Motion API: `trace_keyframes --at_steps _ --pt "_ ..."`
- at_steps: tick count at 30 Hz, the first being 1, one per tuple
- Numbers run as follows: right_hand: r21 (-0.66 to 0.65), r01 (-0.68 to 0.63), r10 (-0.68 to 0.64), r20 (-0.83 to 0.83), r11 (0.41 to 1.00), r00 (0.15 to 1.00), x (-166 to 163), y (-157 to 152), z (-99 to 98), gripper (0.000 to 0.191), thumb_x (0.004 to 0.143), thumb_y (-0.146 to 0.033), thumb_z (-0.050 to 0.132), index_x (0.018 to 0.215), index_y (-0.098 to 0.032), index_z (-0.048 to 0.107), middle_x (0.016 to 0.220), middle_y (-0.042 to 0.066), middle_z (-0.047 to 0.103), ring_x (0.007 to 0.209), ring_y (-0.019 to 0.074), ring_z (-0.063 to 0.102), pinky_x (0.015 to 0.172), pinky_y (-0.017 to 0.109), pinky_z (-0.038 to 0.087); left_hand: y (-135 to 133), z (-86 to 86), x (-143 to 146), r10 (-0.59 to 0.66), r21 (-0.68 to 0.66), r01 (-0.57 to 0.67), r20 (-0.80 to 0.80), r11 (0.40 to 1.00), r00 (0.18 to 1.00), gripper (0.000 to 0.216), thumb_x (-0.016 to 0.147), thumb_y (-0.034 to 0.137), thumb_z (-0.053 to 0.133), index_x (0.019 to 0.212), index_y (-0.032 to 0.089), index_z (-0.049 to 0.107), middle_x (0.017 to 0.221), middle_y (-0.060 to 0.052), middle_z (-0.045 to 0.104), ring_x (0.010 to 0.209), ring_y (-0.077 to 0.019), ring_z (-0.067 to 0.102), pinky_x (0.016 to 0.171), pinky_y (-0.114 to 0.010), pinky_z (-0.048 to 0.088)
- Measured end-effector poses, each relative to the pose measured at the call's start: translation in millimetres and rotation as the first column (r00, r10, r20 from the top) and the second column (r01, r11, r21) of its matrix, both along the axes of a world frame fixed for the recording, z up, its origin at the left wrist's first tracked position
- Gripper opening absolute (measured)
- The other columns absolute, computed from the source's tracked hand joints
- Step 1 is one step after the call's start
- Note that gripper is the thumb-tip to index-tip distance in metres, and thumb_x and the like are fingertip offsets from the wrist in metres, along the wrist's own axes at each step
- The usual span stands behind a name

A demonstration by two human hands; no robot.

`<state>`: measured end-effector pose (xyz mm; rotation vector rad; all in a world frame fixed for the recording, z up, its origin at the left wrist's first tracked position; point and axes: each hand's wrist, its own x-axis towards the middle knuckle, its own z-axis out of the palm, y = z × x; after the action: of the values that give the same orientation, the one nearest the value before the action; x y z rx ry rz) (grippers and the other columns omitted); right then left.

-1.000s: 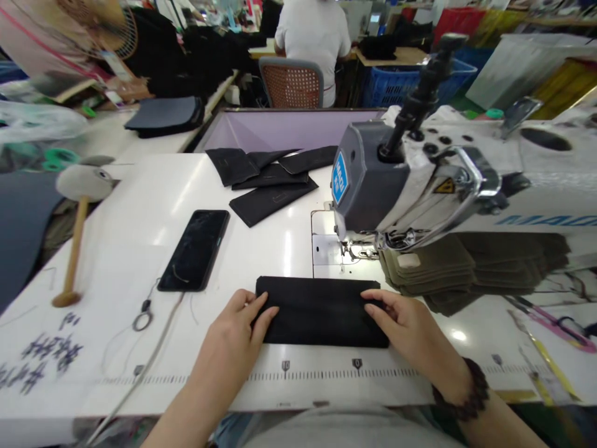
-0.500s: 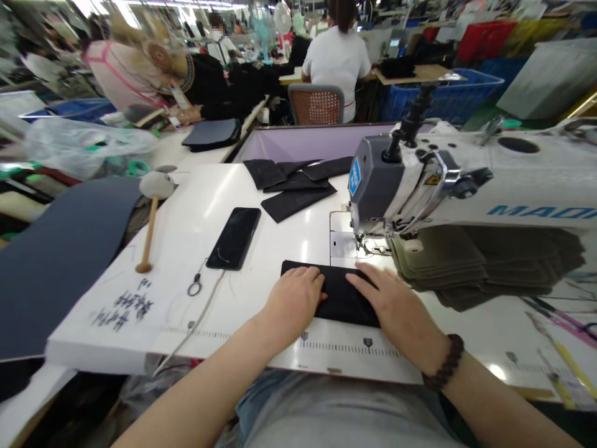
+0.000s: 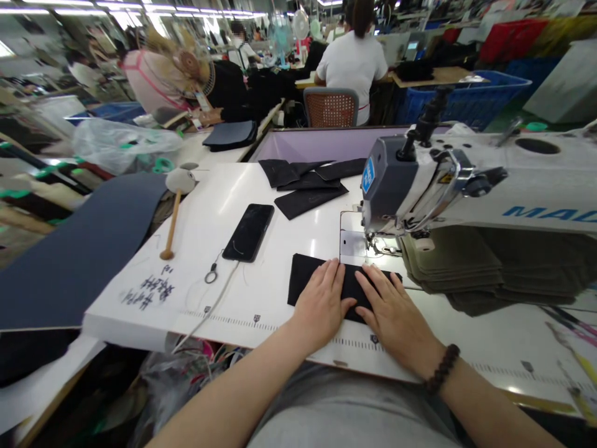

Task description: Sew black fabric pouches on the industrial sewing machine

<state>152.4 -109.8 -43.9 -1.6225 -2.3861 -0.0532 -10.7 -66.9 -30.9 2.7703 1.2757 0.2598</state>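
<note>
- Left hand (image 3: 321, 308), lower centre of the frame: fingers straight and close together, laid flat on a black fabric piece, the thumb pointing toward the other hand.
- Right hand (image 3: 396, 314), just beside it: fingers stretched out and slightly apart, also flat on the fabric, thumb near the left thumb. Neither hand is clamped.
- Black fabric piece (image 3: 301, 280): lower centre, lying flat on the white surface (image 3: 275, 289), its middle hidden by the hands.
- Dark beaded bracelet (image 3: 442, 369): around the right wrist.
- Metal plate (image 3: 353, 242): set in the surface just above the fabric, beneath the sewing machine (image 3: 389, 177), whose body runs to the right edge.
- Olive fabric stack (image 3: 452, 261): right of the hands, partly below the machine's body.
- Phone (image 3: 249, 232): left of centre, dark screen up, with a pale cable (image 3: 224, 291) running from its lower end over the surface's near edge.
- Black pieces (image 3: 310, 199): overlapping in a loose pile, centre of the frame, left of the machine's head.
- Mallet (image 3: 172, 227): left part of the frame, pale head uppermost, above dark handwriting (image 3: 147, 292).
- Dark grey sheet (image 3: 93, 242): left edge.
- Person in a white shirt (image 3: 352, 68): upper centre, back turned, by a chair (image 3: 331, 107).
- Blue basket (image 3: 461, 99): upper right.
</note>
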Motion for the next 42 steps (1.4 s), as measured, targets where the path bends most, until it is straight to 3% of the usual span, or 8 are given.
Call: trace_keyframes --at_steps 6,10,15,21,26,31,36,42 --pt "-0.022 0.041 -0.040 0.062 0.999 0.997 -2 -1 1.6 0.052 0.087 -0.041 0.037 0.129 -0.009 0.035 0.135 0.016 0.030 0.125 0.0283 0.022 0.098 0.054 0.020 7 3.0 -4 0.012 0.000 -0.012 -0.068 1.000 0.998 0.066 0.083 0.050 0.045 0.127 0.003 0.033 0.137 -0.020 0.024 0.128 -0.0283 0.020 0.103 -0.043 0.026" --pt "-0.033 0.056 -0.053 0.082 0.998 0.995 -3 -1 2.2 0.053 0.087 -0.039 0.038 0.130 -0.008 0.034 0.137 0.016 0.026 0.126 0.0275 0.020 0.099 0.053 0.018 20 -0.1 -37 0.076 0.021 -0.074 -0.125 0.997 0.989 0.080 0.076 0.060 0.047 0.128 0.001 0.030 0.137 -0.022 0.022 0.127 -0.0320 0.019 0.102 -0.047 0.025" --pt "-0.038 0.058 -0.055 0.074 0.998 0.996 -4 -1 2.6 0.054 0.086 -0.038 0.041 0.130 -0.008 0.034 0.137 0.016 0.027 0.126 0.0274 0.020 0.100 0.052 0.018 25 5.6 -75 0.159 0.139 -0.139 -0.141 0.980 0.977 0.065 0.081 0.045 0.051 0.127 0.004 0.032 0.135 -0.023 0.025 0.124 -0.0355 0.026 0.097 -0.051 0.028" --pt "-0.036 0.078 -0.077 0.045 0.996 0.996 -5 -2 6.6 0.053 0.086 -0.038 0.040 0.129 -0.008 0.035 0.136 0.016 0.028 0.125 0.0275 0.021 0.099 0.051 0.021 10 24.8 -45 -0.201 0.050 0.212 -0.166 0.976 0.965 0.039 0.086 0.009 0.038 0.123 0.017 0.041 0.118 -0.009 0.048 0.101 -0.0207 0.048 0.087 -0.035 0.040" --pt "-0.019 0.095 -0.096 -0.026 0.995 0.995 5 0 14.7 0.051 0.085 -0.039 0.044 0.121 -0.003 0.043 0.130 0.022 0.036 0.122 0.0304 0.027 0.093 0.046 0.033 40 26.3 -19 -0.057 0.162 0.084 -0.167 0.983 0.984 0.028 0.086 0.026 0.047 0.109 0.013 0.054 0.120 -0.012 0.045 0.107 -0.0273 0.041 0.095 -0.047 0.029" --pt "-0.092 -0.027 0.030 0.032 0.995 0.999 24 17 38.2 0.031 0.084 -0.030 0.049 0.107 -0.011 0.057 0.111 0.014 0.053 0.102 0.0262 0.047 0.081 0.041 0.042 72 32.8 2 -0.129 0.245 0.162 -0.144 0.956 0.981 0.027 0.086 0.019 0.045 0.111 0.014 0.053 0.126 -0.013 0.038 0.107 -0.0268 0.040 0.091 -0.042 0.033" --pt "-0.179 -0.215 0.226 0.041 0.960 0.973 46 45 49.0 0.021 0.083 -0.024 0.051 0.098 -0.016 0.063 0.088 0.009 0.055 0.080 0.0196 0.051 0.072 0.033 0.042 90 27.9 16 -0.332 0.043 0.345 -0.187 0.938 0.925 0.027 0.089 0.013 0.037 0.108 0.014 0.056 0.109 -0.009 0.052 0.091 -0.0192 0.051 0.079 -0.031 0.041" --pt "-0.152 -0.284 0.276 -0.072 0.947 0.959 62 54 29.5 0.027 0.087 -0.027 0.044 0.106 -0.017 0.060 0.081 0.007 0.051 0.073 0.0177 0.049 0.067 0.031 0.039 91 28.0 26 -0.306 0.010 0.308 -0.101 0.951 0.947 0.051 0.084 0.047 0.046 0.115 0.007 0.050 0.120 -0.013 0.047 0.107 -0.0250 0.044 0.094 -0.036 0.034"
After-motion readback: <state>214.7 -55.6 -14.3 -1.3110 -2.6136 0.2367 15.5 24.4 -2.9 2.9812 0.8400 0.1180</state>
